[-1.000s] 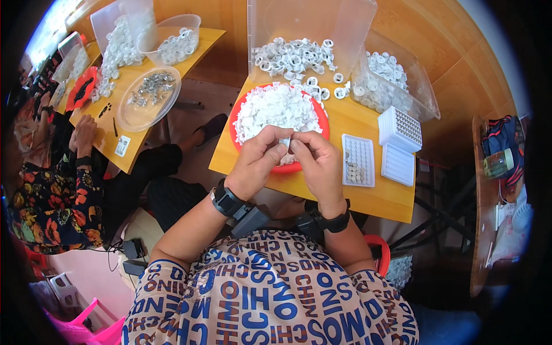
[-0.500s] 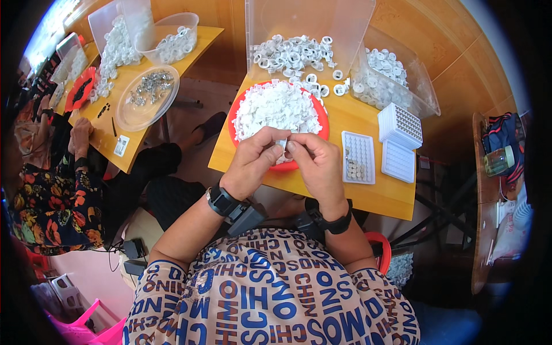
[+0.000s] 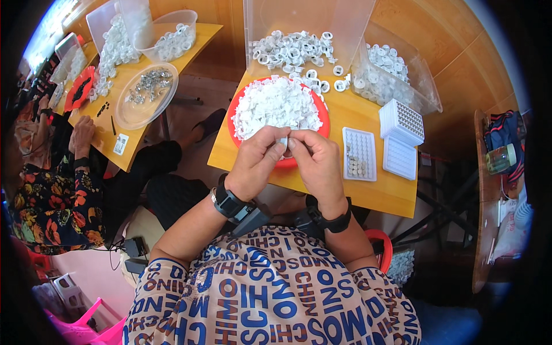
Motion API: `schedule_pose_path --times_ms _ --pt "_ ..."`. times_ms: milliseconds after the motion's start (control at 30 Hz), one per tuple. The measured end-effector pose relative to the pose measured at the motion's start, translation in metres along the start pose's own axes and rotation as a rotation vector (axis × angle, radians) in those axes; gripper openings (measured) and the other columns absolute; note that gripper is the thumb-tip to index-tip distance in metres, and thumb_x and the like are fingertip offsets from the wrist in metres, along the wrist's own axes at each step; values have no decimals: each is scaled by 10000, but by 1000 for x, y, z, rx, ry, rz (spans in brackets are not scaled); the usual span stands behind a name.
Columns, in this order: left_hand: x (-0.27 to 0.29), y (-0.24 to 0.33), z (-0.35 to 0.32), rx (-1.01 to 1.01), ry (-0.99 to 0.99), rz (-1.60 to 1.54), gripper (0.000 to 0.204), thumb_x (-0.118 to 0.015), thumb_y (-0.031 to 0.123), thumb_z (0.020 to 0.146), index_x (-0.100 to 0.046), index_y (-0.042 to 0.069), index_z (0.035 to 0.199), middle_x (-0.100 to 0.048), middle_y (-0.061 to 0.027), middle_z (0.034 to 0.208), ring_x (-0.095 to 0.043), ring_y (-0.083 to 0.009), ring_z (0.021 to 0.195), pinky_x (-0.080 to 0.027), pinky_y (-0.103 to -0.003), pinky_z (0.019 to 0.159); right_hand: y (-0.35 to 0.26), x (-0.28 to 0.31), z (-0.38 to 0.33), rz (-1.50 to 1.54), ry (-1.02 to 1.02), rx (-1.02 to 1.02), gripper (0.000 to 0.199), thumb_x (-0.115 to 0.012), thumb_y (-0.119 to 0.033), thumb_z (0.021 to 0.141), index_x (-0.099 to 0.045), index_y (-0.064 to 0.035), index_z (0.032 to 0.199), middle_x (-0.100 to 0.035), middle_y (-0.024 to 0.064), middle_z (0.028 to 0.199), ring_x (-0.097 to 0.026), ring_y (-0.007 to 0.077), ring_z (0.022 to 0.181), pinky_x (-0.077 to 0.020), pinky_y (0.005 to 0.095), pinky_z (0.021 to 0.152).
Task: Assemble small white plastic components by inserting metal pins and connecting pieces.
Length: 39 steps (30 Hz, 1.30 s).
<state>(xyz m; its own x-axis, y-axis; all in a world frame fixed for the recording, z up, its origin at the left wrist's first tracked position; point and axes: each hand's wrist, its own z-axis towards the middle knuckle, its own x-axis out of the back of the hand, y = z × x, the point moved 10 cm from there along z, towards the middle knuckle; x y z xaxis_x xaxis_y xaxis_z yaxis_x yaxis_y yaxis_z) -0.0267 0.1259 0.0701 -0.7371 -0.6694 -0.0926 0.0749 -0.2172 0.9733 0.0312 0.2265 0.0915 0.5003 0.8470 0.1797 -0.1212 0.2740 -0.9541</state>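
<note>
In the head view, the left hand (image 3: 256, 156) is pinching a small white piece (image 3: 284, 140); the right hand (image 3: 316, 156) is meeting its edge — whether gripping, I cannot tell. Beyond the grip, a round red bowl (image 3: 325, 118) is holding jagged white bits (image 3: 277, 106); rightward, a gridded tray (image 3: 360, 141) is carrying discs (image 3: 356, 169).

There are two bare hands: one left hand (image 3: 257, 158) and one right hand (image 3: 316, 164). They have one small white piece (image 3: 284, 140) between them. There is one big red bowl (image 3: 233, 118), and the white bits (image 3: 276, 106) in it are too many to count. I see two dark wrist straps, one left strap (image 3: 229, 202) and one right strap (image 3: 334, 221), one tall stack of white trays (image 3: 401, 122), one clear round dish (image 3: 129, 115) and one bottle (image 3: 501, 159).
</note>
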Motion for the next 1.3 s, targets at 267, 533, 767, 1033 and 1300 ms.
schedule_pose_path --times_ms 267,533,767,1033,1300 --pt "1 2 -3 -95 18 138 252 -508 28 931 -548 -27 1174 -618 -48 950 -562 -110 867 -454 -241 781 1 -1 1 -26 -32 14 114 -560 15 875 -649 49 938 -675 120 774 -643 139 678 -505 263 619" --pt "-21 24 -9 -226 -54 219 246 -518 53 933 -551 -17 1167 -593 -105 1004 -600 -232 952 -464 -294 845 -1 11 10 -2 -27 23 157 -542 5 891 -668 29 980 -681 95 792 -603 85 704 -484 238 637" --pt "-8 -26 9 184 -171 -541 319 -565 230 924 -564 6 1151 -614 -72 932 -544 -106 688 -420 -220 633 -5 23 7 40 70 83 160 -589 -6 873 -659 11 1016 -656 88 865 -606 115 761 -491 245 685" --pt "-14 -38 12 325 -151 -906 302 -555 254 932 -537 -4 1089 -612 -69 877 -543 -116 610 -407 -208 540 -54 13 -7 -241 -10 443 323 -714 33 712 -657 -49 1019 -604 82 953 -622 214 845 -514 296 713" --pt "-16 -40 11 323 -260 -877 337 -504 313 950 -548 7 1086 -623 -80 880 -570 -134 655 -430 -235 554 -60 -1 -10 -434 -61 634 275 -757 -52 701 -622 -66 939 -591 88 919 -604 268 831 -512 344 683"
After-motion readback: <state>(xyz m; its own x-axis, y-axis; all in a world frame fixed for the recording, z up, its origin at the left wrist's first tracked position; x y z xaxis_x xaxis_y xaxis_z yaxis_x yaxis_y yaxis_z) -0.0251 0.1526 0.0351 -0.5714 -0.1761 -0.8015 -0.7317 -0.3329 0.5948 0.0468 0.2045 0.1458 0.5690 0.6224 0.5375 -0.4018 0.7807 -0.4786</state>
